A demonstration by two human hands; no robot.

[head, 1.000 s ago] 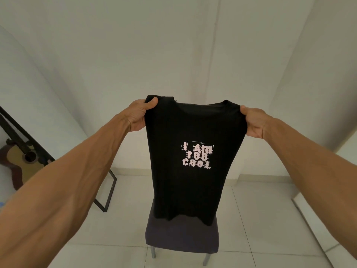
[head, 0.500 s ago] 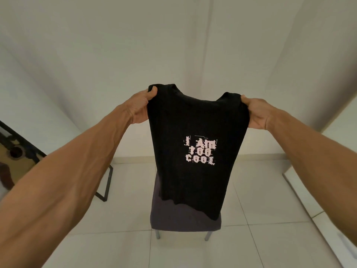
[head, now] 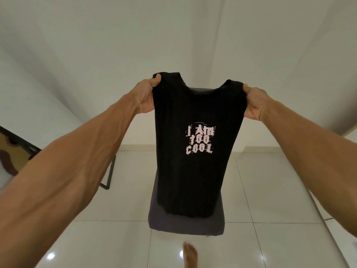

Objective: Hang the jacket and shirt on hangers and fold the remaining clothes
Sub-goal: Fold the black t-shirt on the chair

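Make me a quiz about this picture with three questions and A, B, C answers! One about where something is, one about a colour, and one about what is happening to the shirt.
1. What stands behind the black T-shirt?
A. a dark chair
B. a bed
C. a table

2. What colour are the letters on it?
A. green
B. pale pink
C. blue

3. How is the T-shirt right now?
A. folded on the floor
B. on a hanger
C. held up in the air by two hands

Answers:
1 A: the chair's seat shows below the hem, and its back shows through the neck opening.
2 B: the words stand out pale pink on the black cloth.
3 C: the left hand and the right hand each grip a shoulder, and the shirt hangs down.
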